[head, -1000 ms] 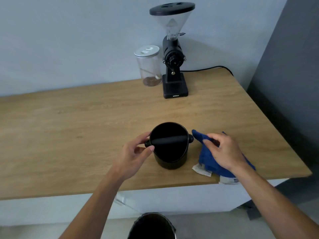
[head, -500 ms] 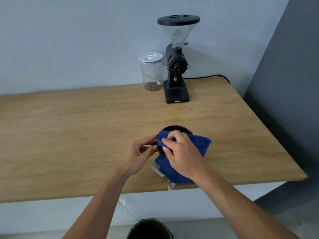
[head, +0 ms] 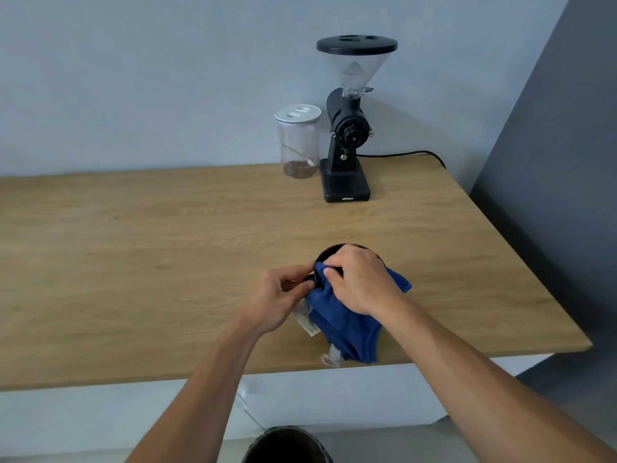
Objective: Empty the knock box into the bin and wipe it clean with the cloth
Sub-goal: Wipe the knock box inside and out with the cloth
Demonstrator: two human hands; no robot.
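Observation:
The black knock box (head: 329, 256) stands near the front edge of the wooden table (head: 167, 262), mostly hidden; only its far rim shows. My left hand (head: 278, 300) pinches the left end of its knock bar. My right hand (head: 359, 279) is closed on the blue cloth (head: 347, 332) and presses it over the box's mouth. The cloth drapes down the box's front, with white tags hanging at its lower edge. The dark bin (head: 287, 446) sits on the floor below the table edge, between my forearms.
A black coffee grinder (head: 349, 128) with a clear hopper stands at the back right, its cable running off right. Beside it is a clear jar (head: 298, 142) with a white lid. A dark grey wall (head: 561, 162) borders the table's right side.
My right hand picked the cloth up from the right of the box and brought it over the box's opening. My left hand stayed on the box. The camera view tilted slightly.

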